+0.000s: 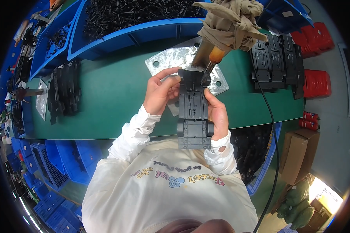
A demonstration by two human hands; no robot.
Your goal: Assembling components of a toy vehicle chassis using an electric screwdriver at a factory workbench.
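Observation:
A long black moulded plastic part [193,106], with ribs and small holes, is held in front of me between both hands. My left hand [159,91] pinches its upper left edge with thumb and fingers. Along its right edge my right hand [217,116] grips it, the fingers partly hidden beneath. The part's far end lies over a silvery metal plate with holes [159,62], against a metal post. A tool with an orange handle [216,55], resembling a soldering iron, hangs beside the post, its metal tip close to the part's upper right corner. Knotted beige cloth [231,23] wraps the post's top.
Blue bins [136,40] of small black pieces line the green table's [116,105] far side. Stacked black parts stand at left [65,91] and right [274,64]. A black cable [274,136] runs down the right, near red stools [317,83] and a cardboard box [297,155].

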